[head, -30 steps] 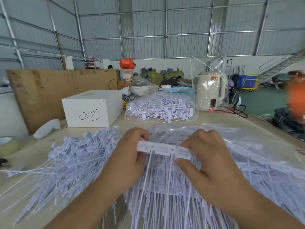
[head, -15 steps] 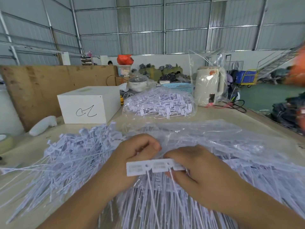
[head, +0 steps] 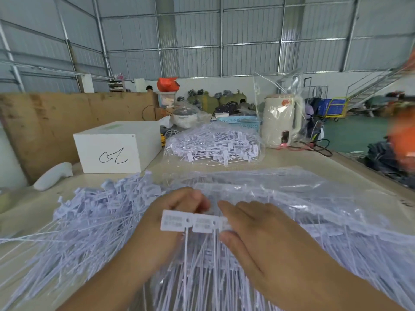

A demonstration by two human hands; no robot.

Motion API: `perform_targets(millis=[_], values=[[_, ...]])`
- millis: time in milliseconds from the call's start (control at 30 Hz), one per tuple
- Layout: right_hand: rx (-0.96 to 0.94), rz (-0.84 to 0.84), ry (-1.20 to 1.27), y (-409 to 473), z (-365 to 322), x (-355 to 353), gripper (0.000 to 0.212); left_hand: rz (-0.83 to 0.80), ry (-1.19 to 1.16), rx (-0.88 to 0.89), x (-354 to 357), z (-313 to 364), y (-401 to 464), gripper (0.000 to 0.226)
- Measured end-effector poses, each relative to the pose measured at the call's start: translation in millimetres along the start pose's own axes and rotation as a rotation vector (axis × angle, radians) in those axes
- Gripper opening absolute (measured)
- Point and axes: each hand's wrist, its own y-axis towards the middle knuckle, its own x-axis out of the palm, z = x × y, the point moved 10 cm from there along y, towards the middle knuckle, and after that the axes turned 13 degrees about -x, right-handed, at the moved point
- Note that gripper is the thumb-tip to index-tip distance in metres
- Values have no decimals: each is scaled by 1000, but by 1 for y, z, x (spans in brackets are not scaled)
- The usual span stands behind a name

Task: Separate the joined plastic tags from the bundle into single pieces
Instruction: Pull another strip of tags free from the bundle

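Left hand (head: 155, 234) and right hand (head: 265, 241), fingers pinched on joined tag strip (head: 193, 223) above tag pile (head: 89, 225) on table (head: 292, 160)

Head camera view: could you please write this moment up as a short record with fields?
setting: worktable in a metal-walled hall
held item: strip of joined tags, flat heads side by side, thin tails hanging down
left hand: pinches the strip's left end
right hand: pinches the strip's right end
loose pile: left of the hands
bagged tags: clear bag further back
white box: back left, a scribble on its front
kettle: back right, under clear plastic
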Motion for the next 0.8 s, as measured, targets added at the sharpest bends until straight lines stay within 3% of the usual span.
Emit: perform_targets(millis=[100, 233, 467, 567, 633, 700, 800], values=[[16, 21, 6, -1, 4, 4, 51, -69, -278, -110, -3, -5, 0, 54], [91, 28, 79, -3, 12, 8, 41, -286, -272, -117, 16, 3, -6, 77], [136, 123, 264, -7, 30, 12, 31, -316, 67, -75, 24, -5, -9, 37], [212, 163, 177, -13, 45, 9, 28, -304, 192, -162, 23, -19, -6, 23], [269, 71, 124, -16, 53, 22, 37, -275, 218, -194, 18, -21, -5, 7], [291, -58, 92, -16, 53, 38, 50, -215, 206, -189, 12, -17, -3, 15], [306, -97, 61, -15, 55, 45, 53, -31, -41, -291, -7, -13, 9, 54]])
